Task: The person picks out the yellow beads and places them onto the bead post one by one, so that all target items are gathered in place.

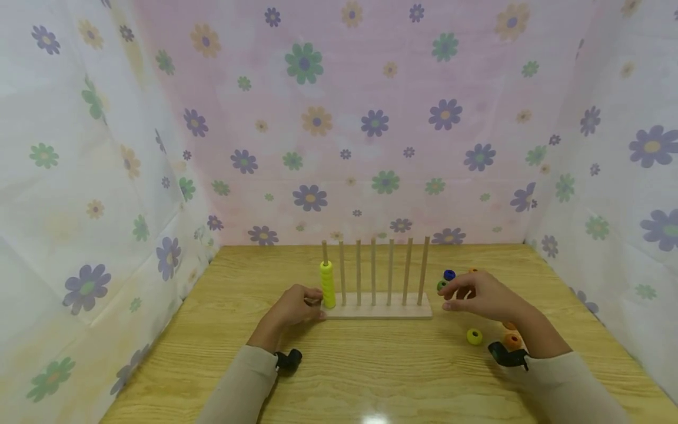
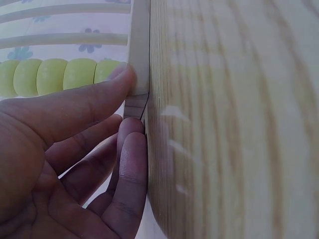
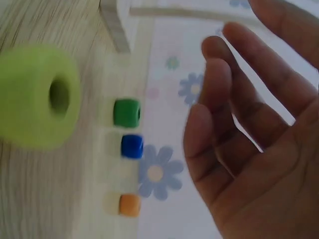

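A wooden stand (image 1: 378, 313) with a row of upright pegs stands on the table. Several yellow beads (image 1: 328, 288) are stacked on its leftmost peg. My left hand (image 1: 294, 306) holds the left end of the base; in the left wrist view the thumb lies against the base beside the yellow beads, with the fingers at its end. To the right of the stand, my right hand (image 1: 486, 297) hovers with loosely bent fingers and holds nothing. A loose yellow bead (image 3: 30, 99) lies nearest to it. Beyond are a green bead (image 3: 126, 113) and a blue bead (image 3: 132, 146).
An orange bead (image 1: 474, 271) lies behind the right hand, and more orange beads (image 1: 512, 341) sit by the right wrist, partly hidden. Flower-patterned cloth (image 1: 349, 88) encloses the wooden table (image 1: 371, 365) at the back and both sides.
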`<action>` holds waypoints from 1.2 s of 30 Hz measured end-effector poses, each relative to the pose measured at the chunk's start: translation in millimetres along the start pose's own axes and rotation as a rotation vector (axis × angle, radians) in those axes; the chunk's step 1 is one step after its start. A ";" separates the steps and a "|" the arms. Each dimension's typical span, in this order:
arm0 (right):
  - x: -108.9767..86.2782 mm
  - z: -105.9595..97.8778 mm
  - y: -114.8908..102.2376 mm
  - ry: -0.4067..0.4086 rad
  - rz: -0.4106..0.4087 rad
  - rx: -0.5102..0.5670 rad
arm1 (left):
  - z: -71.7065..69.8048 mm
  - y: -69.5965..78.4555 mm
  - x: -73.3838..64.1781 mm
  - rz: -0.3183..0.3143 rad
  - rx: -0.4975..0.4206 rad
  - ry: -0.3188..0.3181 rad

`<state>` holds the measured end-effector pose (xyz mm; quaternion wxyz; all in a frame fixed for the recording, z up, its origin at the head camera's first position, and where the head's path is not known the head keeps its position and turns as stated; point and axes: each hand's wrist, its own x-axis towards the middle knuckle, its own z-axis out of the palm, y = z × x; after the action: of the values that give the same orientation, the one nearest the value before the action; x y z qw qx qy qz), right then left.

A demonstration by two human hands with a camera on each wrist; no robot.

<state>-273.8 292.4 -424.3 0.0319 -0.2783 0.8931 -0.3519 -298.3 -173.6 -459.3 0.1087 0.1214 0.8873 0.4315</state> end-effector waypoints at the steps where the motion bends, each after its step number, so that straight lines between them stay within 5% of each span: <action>1: -2.7 -1.8 5.1 -0.033 0.003 0.028 | -0.3 0.0 0.0 -0.001 -0.002 -0.002; 8: -15.5 -11.4 33.6 -0.238 0.026 0.204 | -0.3 -1.8 0.9 -0.005 -0.004 -0.002; 20: -17.5 -12.1 44.6 -0.369 0.027 0.282 | 0.2 -0.9 1.3 -0.013 -0.006 0.002; 36: -9.7 -2.3 42.8 -0.269 0.073 0.145 | -0.2 -5.4 3.8 0.004 0.001 -0.001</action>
<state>-286.6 324.4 -451.6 0.1841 -0.2875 0.8625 -0.3736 -302.6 -175.8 -463.7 0.1082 0.1235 0.8873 0.4310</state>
